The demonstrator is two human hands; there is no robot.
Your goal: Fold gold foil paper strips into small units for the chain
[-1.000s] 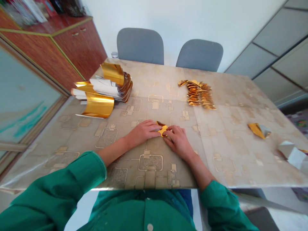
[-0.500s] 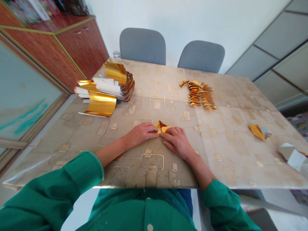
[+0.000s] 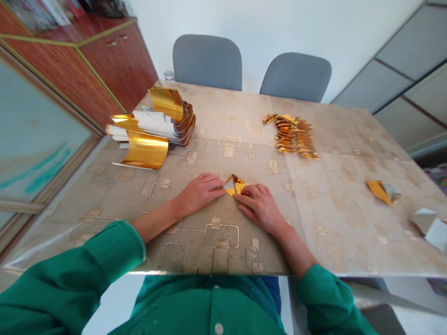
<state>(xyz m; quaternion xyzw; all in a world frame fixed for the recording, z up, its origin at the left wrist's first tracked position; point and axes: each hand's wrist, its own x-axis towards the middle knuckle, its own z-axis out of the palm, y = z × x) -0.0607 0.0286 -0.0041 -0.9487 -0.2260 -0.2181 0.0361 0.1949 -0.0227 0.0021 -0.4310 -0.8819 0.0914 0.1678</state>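
Note:
A small piece of gold foil paper (image 3: 239, 184), folded to a peak, lies on the table between my hands. Part of its pale inner side shows on the left. My left hand (image 3: 200, 191) has its fingers together at the paper's left corner. On the other side, my right hand (image 3: 260, 204) grips the lower right edge with thumb and fingers. The fingertips hide the paper's lower corners.
Loose gold sheets (image 3: 146, 150) and a thick paper stack (image 3: 183, 123) stand at the left. Folded gold pieces (image 3: 295, 136) form rows at back right. Another folded piece (image 3: 380, 191) and white paper (image 3: 435, 228) lie far right on the patterned tablecloth (image 3: 328, 209).
My left hand has drawn slightly left and up, uncovering more of the paper's pale inner side. My right hand stays at its edge. The view has shifted a little.

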